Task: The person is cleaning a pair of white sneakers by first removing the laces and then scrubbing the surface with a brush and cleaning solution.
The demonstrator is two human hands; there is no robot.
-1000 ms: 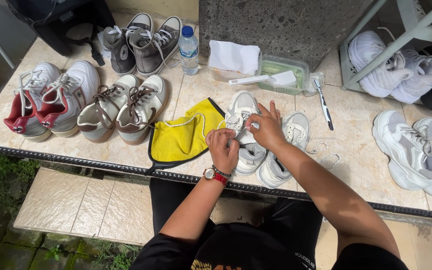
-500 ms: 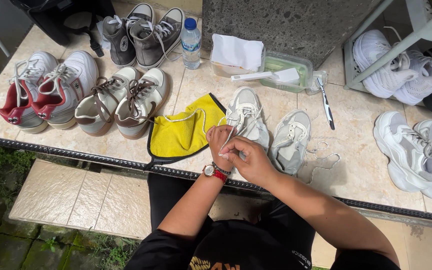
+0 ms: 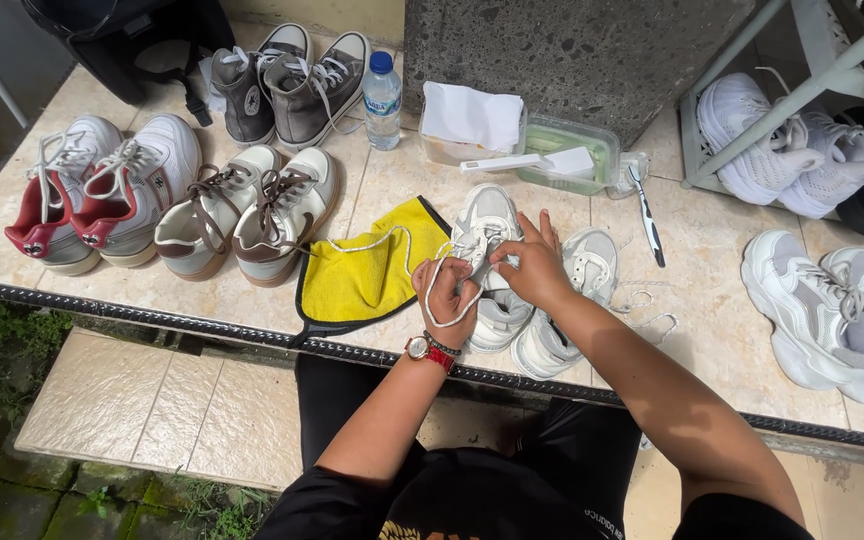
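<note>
Your left hand [image 3: 445,300] pinches a loop of white lace [image 3: 430,290]; your right hand [image 3: 532,268] grips the lace at the white sneaker [image 3: 487,262] just beyond. The sneaker's long axis runs away from you, toe farthest. Its mate [image 3: 570,310] lies right of your right hand.

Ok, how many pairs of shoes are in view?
6: red-and-white pair far left, beige pair beside it, grey high-tops behind, white pair being laced, chunky white pair far right, white knit pair under the rack. Others may be hidden.

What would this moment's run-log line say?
left hand: grips white lace | right hand: on white sneaker | yellow cloth: beside sneaker
</note>
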